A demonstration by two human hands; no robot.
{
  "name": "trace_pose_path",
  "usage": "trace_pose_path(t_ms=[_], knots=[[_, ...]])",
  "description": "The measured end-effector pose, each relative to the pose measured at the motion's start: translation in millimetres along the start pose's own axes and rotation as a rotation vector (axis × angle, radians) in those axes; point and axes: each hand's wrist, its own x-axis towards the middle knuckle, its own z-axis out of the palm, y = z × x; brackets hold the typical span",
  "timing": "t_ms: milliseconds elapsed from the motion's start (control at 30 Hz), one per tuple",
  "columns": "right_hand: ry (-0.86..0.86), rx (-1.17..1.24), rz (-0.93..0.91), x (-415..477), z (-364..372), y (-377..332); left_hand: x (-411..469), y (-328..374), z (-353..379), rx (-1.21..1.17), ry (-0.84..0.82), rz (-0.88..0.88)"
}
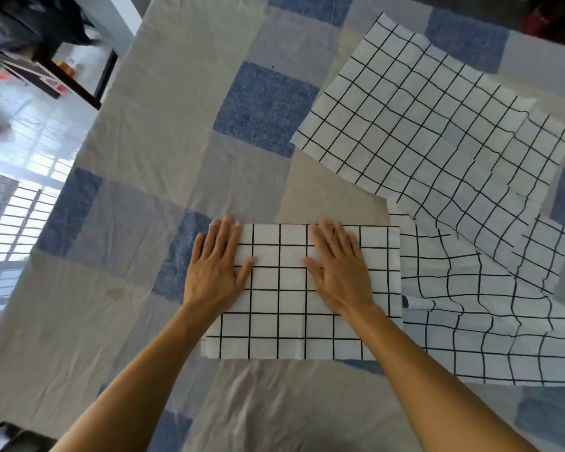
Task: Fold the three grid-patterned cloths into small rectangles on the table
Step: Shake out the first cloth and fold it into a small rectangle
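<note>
Left hand (216, 268) and right hand (337, 269) flat, fingers spread, grasping nothing, pressing folded cloth (287, 308). Two cloths (437, 135) unfolded at right (overlapping, rumpled).

folded cloth (294, 308): thin matt fabric | tablecloth (144, 151): matt, wrinkled patchwork fabric

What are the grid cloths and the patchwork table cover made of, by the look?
Folded grid cloth: thin woven fabric, probably cotton, matte; it holds crisp folds under the left hand and right hand. The unfolded grid cloths ripple softly, with no sheen. Table cover: beige, grey and blue patches, matte and creased; blue ones look speckled, denim-like.
</note>
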Motion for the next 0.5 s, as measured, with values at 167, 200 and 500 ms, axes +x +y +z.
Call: trace_pose_path(t_ms=[167,200,500], knots=[[0.022,-0.029,0.119,-11,-4,25,-2,-2,-1,0.019,0.001,0.007],[0.025,-0.026,0.122,-11,-4,25,-1,-2,-2,0.027,0.000,0.010],[0.114,-0.014,0.027,2,-21,0,10,35,-17,0.007,0.087,0.131]])
